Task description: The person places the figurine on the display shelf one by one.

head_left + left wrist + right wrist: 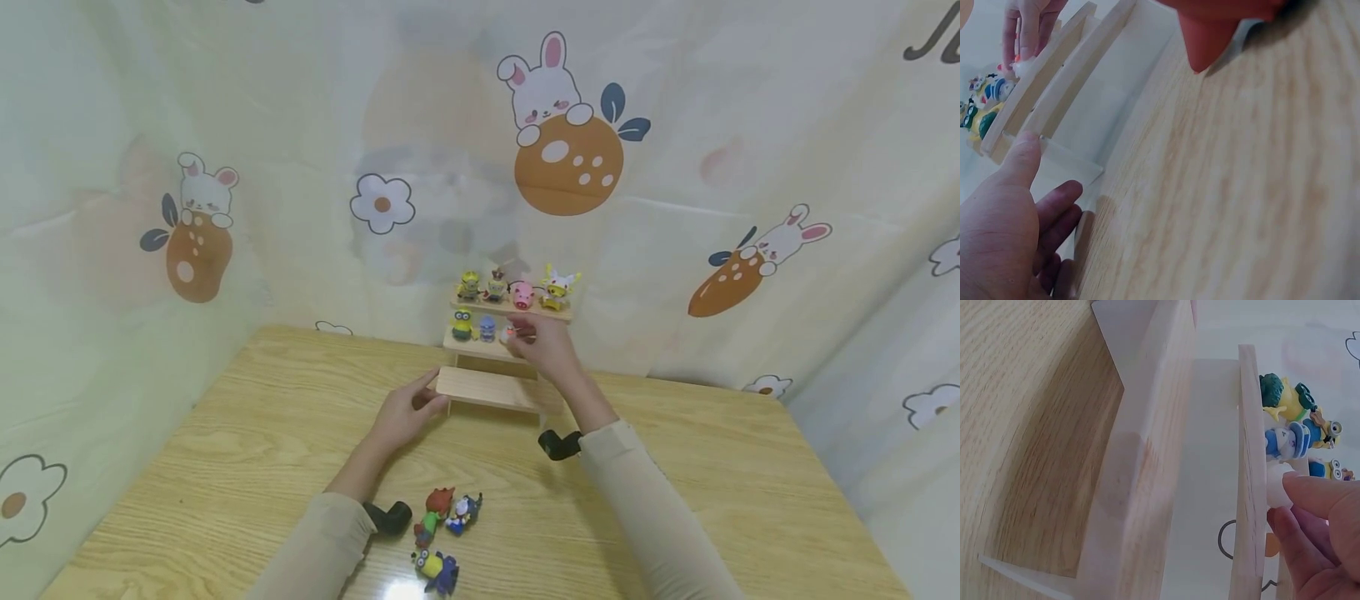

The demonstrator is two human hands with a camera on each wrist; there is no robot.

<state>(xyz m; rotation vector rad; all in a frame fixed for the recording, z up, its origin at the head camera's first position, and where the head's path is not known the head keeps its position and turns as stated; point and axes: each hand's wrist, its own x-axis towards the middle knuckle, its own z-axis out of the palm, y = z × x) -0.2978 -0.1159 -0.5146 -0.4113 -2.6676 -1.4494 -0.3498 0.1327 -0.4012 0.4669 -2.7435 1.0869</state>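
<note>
Pale cloth (pixel 450 125) printed with rabbits, fruit and flowers hangs behind the table; at its upper right some dark lettering is cut off, only a J-like stroke readable. The wood-grained table (pixel 697 475) meets the cloth along its far edge, near the light wooden three-step shelf (pixel 487 387), and reaches well past the shelf on both sides.

From here I see the right hand (pixel 547 342) pinching a small white figure with a red mark (pixel 1277 485) between thumb and fingers, at the middle step. Beside it stand a blue figure (pixel 487 329) and a goggled yellow-and-green figure (pixel 462 325). The left hand (pixel 403 414) is loosely spread, its thumb touching the bottom step's left end.

Along the top step stand two yellow figures (pixel 470 286), a pink pig (pixel 523 294) and a white-hooded yellow figure (pixel 557 290). A red-haired figure (pixel 432 517), a blue-and-white figure (pixel 463 514) and a yellow-and-purple figure (pixel 437 571) lie between the beige sleeves (pixel 326 542); the right one slants past the shelf's right side.
</note>
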